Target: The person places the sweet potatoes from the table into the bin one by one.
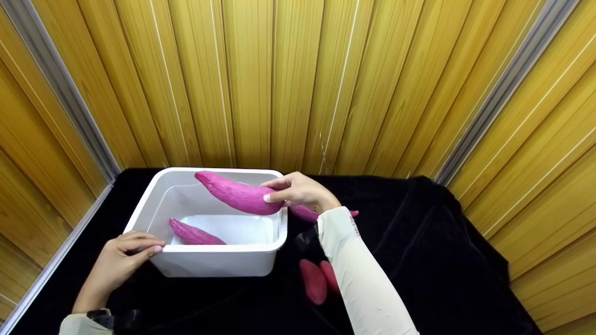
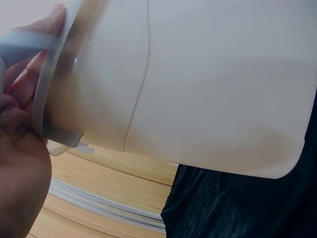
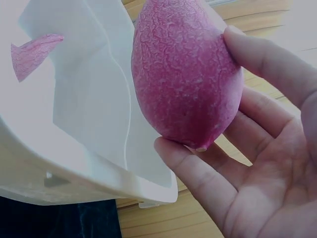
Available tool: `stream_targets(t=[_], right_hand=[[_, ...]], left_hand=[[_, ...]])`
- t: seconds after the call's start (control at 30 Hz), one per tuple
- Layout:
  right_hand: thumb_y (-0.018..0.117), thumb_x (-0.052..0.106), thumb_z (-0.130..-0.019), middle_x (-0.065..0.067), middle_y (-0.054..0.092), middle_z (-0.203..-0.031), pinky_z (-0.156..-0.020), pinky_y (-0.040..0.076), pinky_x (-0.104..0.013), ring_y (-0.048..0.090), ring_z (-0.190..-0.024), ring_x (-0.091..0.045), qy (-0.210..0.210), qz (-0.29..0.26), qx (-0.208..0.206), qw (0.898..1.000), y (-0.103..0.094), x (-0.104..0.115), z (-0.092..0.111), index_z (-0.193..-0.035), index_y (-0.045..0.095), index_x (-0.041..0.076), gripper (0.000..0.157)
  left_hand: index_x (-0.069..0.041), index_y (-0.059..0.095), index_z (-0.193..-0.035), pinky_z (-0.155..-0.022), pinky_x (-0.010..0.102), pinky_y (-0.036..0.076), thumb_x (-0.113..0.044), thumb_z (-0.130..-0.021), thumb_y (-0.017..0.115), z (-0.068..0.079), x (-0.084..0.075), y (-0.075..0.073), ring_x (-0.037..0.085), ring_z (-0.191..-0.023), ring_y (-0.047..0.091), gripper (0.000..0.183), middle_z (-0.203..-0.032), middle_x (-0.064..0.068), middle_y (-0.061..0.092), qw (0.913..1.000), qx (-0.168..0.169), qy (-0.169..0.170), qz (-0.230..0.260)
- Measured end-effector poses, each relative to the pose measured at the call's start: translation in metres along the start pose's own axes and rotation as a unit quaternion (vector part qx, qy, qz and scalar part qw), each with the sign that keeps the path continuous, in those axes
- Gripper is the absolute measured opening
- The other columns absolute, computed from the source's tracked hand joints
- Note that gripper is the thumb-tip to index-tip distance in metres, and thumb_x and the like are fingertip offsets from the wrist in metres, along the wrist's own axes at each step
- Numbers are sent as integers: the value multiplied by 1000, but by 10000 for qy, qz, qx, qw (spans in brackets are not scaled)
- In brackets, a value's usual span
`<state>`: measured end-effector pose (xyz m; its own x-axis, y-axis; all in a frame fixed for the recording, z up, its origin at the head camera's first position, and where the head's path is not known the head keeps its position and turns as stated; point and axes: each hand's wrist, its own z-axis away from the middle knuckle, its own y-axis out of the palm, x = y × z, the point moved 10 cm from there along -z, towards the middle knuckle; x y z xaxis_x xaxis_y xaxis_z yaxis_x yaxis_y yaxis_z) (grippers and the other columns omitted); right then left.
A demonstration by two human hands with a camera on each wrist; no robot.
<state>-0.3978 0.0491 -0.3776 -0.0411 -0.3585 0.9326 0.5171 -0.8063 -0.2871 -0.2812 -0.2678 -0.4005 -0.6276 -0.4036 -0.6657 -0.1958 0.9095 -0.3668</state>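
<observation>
The white tub (image 1: 214, 263) has the look of smooth plastic with a soft sheen; the pink-purple sweet potato (image 1: 237, 193) held above it bears a matt, finely wrinkled, net-like skin, clearest in the right-wrist view, and the second sweet potato (image 1: 195, 234), inside the tub, is likewise rough. Beneath the tub lies black cloth (image 1: 419, 260) with a velvety nap, and to its right a pale sleeve (image 1: 368, 274) of smooth, matt fabric. Behind the tub stand yellow panels (image 1: 251, 83) of wood-grain appearance, bordered at its left by a grey, metal-looking strip (image 1: 67, 88).

Cream sleeves (image 1: 370, 279), dark print (image 1: 354, 226) near right cuff (image 1: 334, 217), black wrist straps (image 1: 101, 318)
</observation>
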Motion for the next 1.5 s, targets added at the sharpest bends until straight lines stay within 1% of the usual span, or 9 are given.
stream_targets(t=[0.1, 0.33, 0.5, 0.73, 0.93, 1.07, 1.17, 1.3, 1.5], right_hand=[[80, 18, -79, -3, 70, -109, -71, 51, -22, 61, -86, -9, -29, 72, 29, 10000, 3, 1, -2, -118, 70, 15, 41], [79, 16, -79, -7, 69, -116, -85, 55, -30, 65, -93, -12, 37, -5, 90, 10000, 10, 2, -5, -120, 68, 12, 42], [80, 15, -79, -5, 67, -118, -85, 54, -30, 64, -93, -13, 116, -115, 54, 9999, 13, 1, -8, -119, 69, 13, 42], [80, 12, -78, -8, 66, -121, -90, 54, -35, 65, -95, -15, 169, -333, 79, 9993, 20, -1, -13, -119, 69, 10, 42], [81, 13, -78, -7, 68, -116, -88, 55, -33, 66, -95, -15, 144, -317, 71, 9994, 23, -2, -16, -118, 69, 11, 43], [80, 13, -78, -6, 70, -112, -84, 55, -28, 66, -90, -13, 110, -375, 204, 9990, 29, -4, -19, -118, 69, 12, 41], [79, 13, -79, -6, 71, -109, -78, 55, -24, 64, -87, -11, 39, -300, 297, 9991, 33, -4, -21, -118, 69, 12, 40], [78, 15, -80, -5, 71, -108, -74, 53, -21, 63, -84, -9, -13, -126, 298, 9995, 34, -3, -23, -119, 69, 12, 39], [79, 15, -80, -6, 71, -110, -79, 55, -24, 65, -87, -10, 75, -164, 231, 9996, 33, -4, -23, -119, 69, 12, 40]], left_hand=[[-4, 77, -78, -77, 7, 44, 23, -62, 74, 0, 1, 0, 0, -80, 62, 31, -80, -1, 71, 10000, 5, -29, -10], [-3, 76, -78, -77, 7, 44, 24, -61, 74, 1, 2, 0, 0, -80, 62, 32, -80, 0, 71, 10000, -28, -38, -38], [-4, 77, -78, -77, 7, 44, 23, -62, 74, 1, 1, 0, 0, -80, 62, 32, -80, -1, 71, 10000, -38, -38, -47], [-4, 76, -77, -76, 7, 44, 23, -62, 74, 1, 3, -1, 0, -79, 62, 31, -79, 0, 71, 9999, -43, -104, -74], [-4, 76, -77, -76, 7, 44, 23, -62, 74, 2, 4, -2, 0, -79, 62, 31, -79, 0, 71, 9998, -52, -147, -134], [-4, 76, -77, -77, 7, 43, 22, -62, 75, 1, 1, -2, -1, -80, 62, 30, -79, -1, 71, 9998, -44, -109, -153], [-4, 77, -77, -78, 7, 43, 21, -62, 75, 1, -1, -2, -1, -80, 62, 30, -79, -1, 71, 9999, -27, -79, -136], [-5, 77, -78, -78, 7, 43, 21, -63, 75, 2, -2, -1, 0, -80, 62, 30, -80, -1, 71, 9999, -17, -79, -102], [-5, 77, -77, -78, 7, 43, 22, -62, 75, 2, -1, -3, 0, -80, 62, 31, -79, -1, 71, 9999, -45, -73, -117]])
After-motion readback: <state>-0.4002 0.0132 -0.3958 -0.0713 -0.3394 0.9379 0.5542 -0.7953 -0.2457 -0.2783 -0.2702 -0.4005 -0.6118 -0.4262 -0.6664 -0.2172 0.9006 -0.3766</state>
